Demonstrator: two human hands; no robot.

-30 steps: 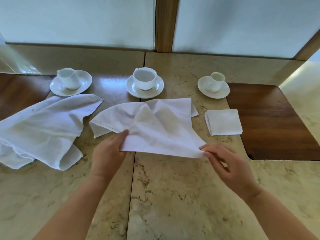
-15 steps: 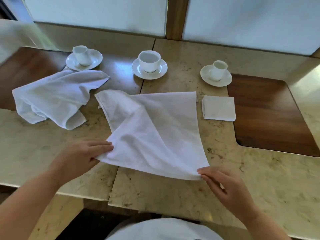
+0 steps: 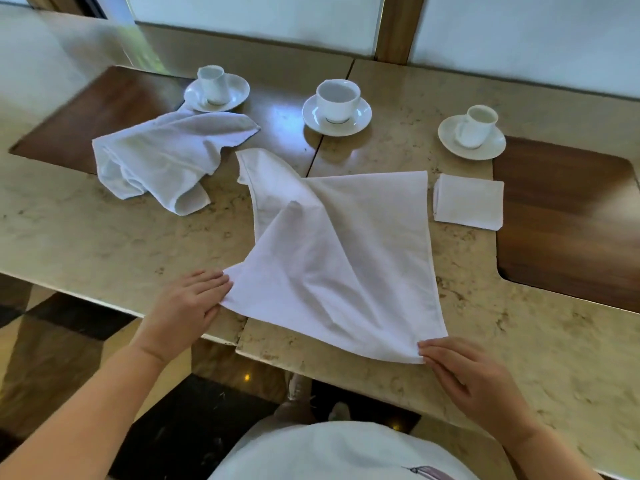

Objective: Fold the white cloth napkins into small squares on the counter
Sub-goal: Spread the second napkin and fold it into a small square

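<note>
On the marble worktop [image 3: 104, 237] a napkin [image 3: 339, 251] lies spread at centre. The left hand [image 3: 188, 306] pinches its 8 o'clock corner, the right hand [image 3: 474, 379] its 5 o'clock corner, fingers narrow.

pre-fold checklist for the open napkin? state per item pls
1. Left hand grips near-left corner: ok.
2. Right hand grips near-right corner: ok.
3. Napkin lies flat: not ok, a diagonal ridge runs through it and the far-left corner is twisted.
4. Far edge clear of middle cup: ok, apart.
5. Clear of folded square on the right: ok, narrow gap.
6. Crumpled napkin out of the way: ok, lies apart to the left.
</note>
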